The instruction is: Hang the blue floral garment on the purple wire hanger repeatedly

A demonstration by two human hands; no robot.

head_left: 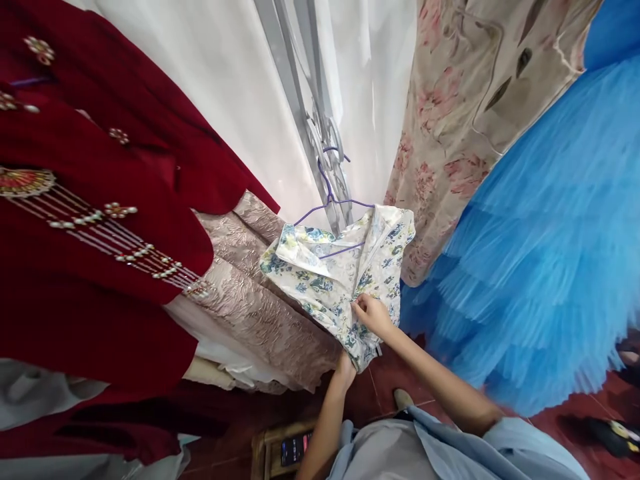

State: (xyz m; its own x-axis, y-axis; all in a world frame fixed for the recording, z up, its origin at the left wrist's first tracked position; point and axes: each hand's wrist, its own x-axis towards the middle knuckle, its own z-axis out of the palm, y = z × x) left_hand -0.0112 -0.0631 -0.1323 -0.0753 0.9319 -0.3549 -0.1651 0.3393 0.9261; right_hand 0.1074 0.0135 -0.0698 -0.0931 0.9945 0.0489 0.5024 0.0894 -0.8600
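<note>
A white blouse [320,283] with a blue, green and yellow floral print hangs on a purple hanger [330,193]. Its collar lies spread and the neck is open in a V. At the front edge below that V, my right hand [373,315] is closed in a pinch on the blouse's fabric. My left hand [346,370] is at the lower hem, with its fingers hidden behind or inside the cloth. The hanger's hook is up by a grey metal rack [305,80]; how it is attached is unclear.
To the left hang a dark red beaded garment [125,233] and a pink textured skirt [265,300]. A rose-print dress [435,133] and a blue tulle dress [525,253] hang on the right. White curtains [215,73] stand behind. Below, a phone [295,450] lies on a wooden stool [260,453].
</note>
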